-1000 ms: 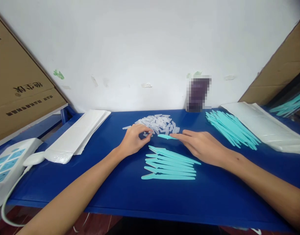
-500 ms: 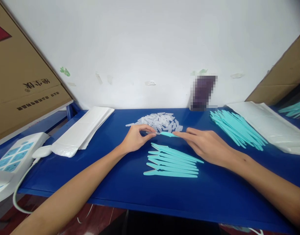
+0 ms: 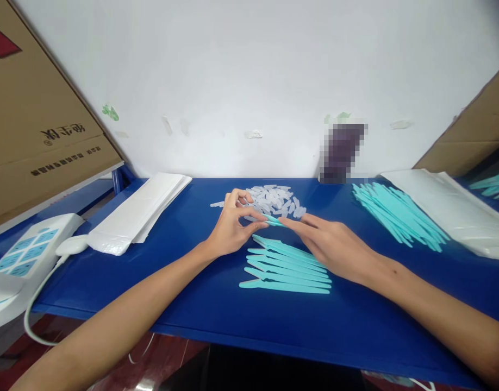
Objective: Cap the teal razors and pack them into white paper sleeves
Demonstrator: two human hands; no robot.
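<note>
My left hand (image 3: 232, 228) pinches a small clear cap against the tip of a teal razor-like stick (image 3: 274, 220), thumb and forefinger closed, the other fingers raised. My right hand (image 3: 329, 246) holds the other end of that same stick between its fingertips. Both meet just in front of a pile of clear plastic caps (image 3: 274, 198). Right below the hands, a short row of several teal sticks (image 3: 286, 266) lies side by side on the blue table (image 3: 217, 304).
A larger heap of teal sticks (image 3: 398, 214) lies at the right, beside a stack of white bags (image 3: 449, 209). Another stack of white bags (image 3: 139, 212) lies at the left. A white device with a cable (image 3: 21, 260) sits at the far left. Cardboard boxes (image 3: 37, 136) lean on both sides.
My left hand picked a clear cap from the pile and brought it to the tip of the teal stick. The two hands have drawn closer together. The camera has shifted slightly.
</note>
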